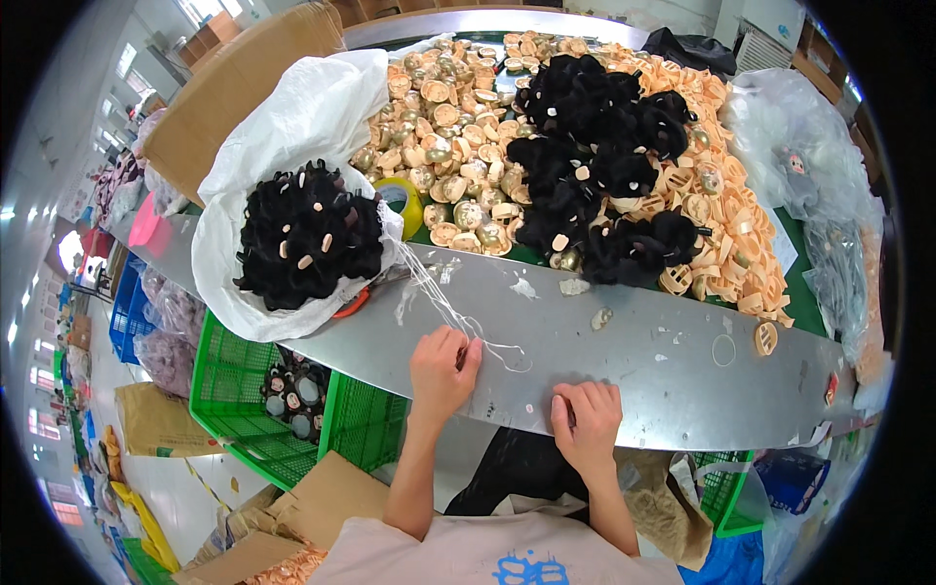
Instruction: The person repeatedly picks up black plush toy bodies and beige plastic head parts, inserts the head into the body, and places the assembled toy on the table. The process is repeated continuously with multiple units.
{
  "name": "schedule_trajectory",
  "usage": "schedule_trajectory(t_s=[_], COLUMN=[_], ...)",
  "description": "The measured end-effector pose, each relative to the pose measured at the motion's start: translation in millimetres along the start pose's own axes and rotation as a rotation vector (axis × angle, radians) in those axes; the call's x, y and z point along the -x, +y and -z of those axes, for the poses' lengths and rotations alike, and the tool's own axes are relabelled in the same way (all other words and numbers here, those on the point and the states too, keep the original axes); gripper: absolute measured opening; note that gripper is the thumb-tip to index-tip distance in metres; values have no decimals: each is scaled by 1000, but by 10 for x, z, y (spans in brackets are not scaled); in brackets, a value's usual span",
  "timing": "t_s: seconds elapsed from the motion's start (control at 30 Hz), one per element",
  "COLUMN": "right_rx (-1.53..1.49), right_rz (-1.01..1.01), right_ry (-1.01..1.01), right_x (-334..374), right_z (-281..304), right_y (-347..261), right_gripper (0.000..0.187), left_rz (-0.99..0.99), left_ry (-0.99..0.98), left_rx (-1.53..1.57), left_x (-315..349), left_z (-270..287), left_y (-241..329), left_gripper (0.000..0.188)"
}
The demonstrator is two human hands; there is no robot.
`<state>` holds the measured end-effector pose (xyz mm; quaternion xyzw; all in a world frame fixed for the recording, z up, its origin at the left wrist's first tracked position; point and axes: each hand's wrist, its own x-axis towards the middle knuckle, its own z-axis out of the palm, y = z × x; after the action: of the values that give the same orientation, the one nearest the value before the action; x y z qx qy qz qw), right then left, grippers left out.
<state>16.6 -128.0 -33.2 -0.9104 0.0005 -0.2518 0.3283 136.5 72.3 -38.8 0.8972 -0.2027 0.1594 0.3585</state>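
My left hand [444, 370] rests on the grey metal table edge, its fingers curled in. Beside its fingertips trail thin white strings [444, 297] that come from a white sack [219, 268]. Black fluffy pieces [312, 234] with small peach parts among them fill this sack. My right hand [590, 419] lies at the near table edge, also with curled fingers. Anything inside either hand is hidden; a dark gap shows between thumb and fingers on each. Farther off, more black fluffy pieces [595, 166] lie heaped on peach plastic parts [746, 234].
Gold-and-peach round shells [444, 117] cover the table's far left. A yellow tape roll [402, 205] stands by the sack. One peach slotted disc [765, 338] lies at right. Clear plastic bags [809, 146] line the right side. Below left stands a green crate [229, 390] with doll-like pieces.
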Motion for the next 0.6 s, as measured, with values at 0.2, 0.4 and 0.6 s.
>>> schedule_trajectory(t_s=[0.2, 0.4, 0.6], right_rx=[7, 1, 7], right_rz=[2, 17, 34], right_ry=[14, 10, 9], right_x=[3, 6, 5], right_z=[-1, -1, 42], right_y=[11, 3, 31], right_gripper=[8, 7, 5], left_rz=[3, 44, -140], left_ry=[-25, 392, 99], left_rx=[32, 176, 93], left_x=[-8, -133, -1038], left_z=[4, 62, 297], left_y=[13, 193, 94], left_gripper=[15, 31, 29])
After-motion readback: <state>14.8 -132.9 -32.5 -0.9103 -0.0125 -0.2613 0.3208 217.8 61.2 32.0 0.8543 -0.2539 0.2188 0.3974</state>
